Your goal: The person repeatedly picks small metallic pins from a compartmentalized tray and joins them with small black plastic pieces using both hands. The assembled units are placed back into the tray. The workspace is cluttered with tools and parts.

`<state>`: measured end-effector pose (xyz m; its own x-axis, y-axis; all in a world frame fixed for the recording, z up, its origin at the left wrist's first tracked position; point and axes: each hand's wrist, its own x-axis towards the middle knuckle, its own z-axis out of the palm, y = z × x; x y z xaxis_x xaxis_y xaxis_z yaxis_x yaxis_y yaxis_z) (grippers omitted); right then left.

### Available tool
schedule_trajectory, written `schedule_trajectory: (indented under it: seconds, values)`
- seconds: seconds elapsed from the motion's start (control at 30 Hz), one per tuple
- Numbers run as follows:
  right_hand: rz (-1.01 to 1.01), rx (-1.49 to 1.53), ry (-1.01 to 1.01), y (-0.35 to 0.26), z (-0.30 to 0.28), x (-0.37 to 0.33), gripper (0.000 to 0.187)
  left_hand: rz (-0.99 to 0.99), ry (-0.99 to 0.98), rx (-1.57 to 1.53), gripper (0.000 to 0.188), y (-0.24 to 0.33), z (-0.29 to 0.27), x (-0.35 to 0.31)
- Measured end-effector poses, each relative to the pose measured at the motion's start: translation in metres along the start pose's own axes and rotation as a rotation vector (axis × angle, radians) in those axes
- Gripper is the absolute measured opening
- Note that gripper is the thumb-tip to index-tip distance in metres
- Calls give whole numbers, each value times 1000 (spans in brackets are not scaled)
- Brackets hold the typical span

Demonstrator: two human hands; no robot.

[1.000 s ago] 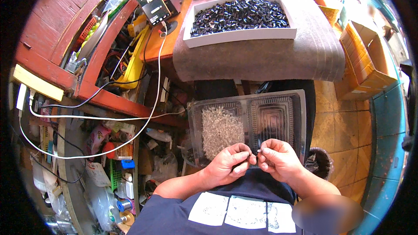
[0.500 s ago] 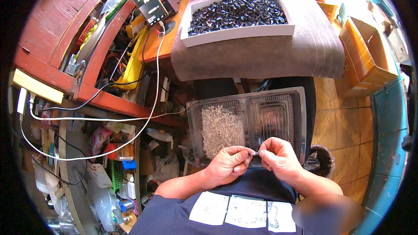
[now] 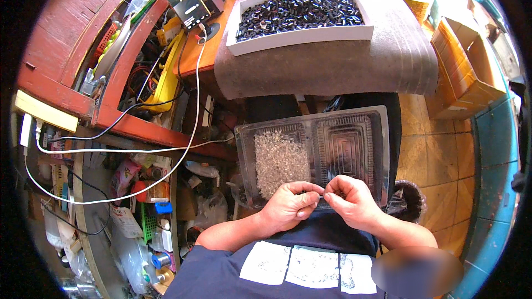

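Observation:
Over the near edge of a clear plastic tray (image 3: 311,149), my two hands meet with their fingertips almost touching. My left hand (image 3: 291,205) is closed in a pinch, thumb against the index finger. Opposite it, my right hand (image 3: 352,202) pinches as well, its fingers curled. Whatever lies between the fingertips is tiny and mostly covered, so its kind cannot be made out. The tray rests on my lap. A heap of small clear, glittery pieces (image 3: 281,160) fills its left compartment; the ribbed right compartment shows its bare bottom.
Ahead, a white box (image 3: 302,43) full of small black tube-like pieces stands on a brown mat (image 3: 332,72). White cables (image 3: 191,133) hang down on the left beside cluttered shelves. Cardboard boxes (image 3: 463,72) and a lined bin (image 3: 407,205) are on the right.
My fingertips have drawn a little closer together, and the small shiny piece seen between them before is now mostly covered. The view has shifted slightly.

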<state>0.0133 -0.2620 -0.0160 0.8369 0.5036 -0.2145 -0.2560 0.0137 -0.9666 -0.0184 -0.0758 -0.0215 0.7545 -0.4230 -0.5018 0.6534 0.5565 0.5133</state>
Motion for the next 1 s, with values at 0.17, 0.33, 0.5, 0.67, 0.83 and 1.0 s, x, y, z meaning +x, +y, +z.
schedule_trajectory:
  seconds: [0.17,0.33,0.5,0.67,0.83,1.0]
  values:
    - [42,-70,-2,2,-3,0,10,0,38,21,15,-2,1,3]
    - [25,-55,-14,1,-4,-1,9,-10,20,2,15,-1,1,2]
    - [130,279,29,4,-10,0,10,-6,55,13,25,3,6,0]
    - [192,423,120,15,-20,6,11,-4,10,-153,35,10,6,-2]
    - [209,659,80,17,-25,8,7,3,-34,-172,28,11,4,-3]
    - [336,754,161,7,-20,7,24,49,-29,-210,19,6,2,-3]
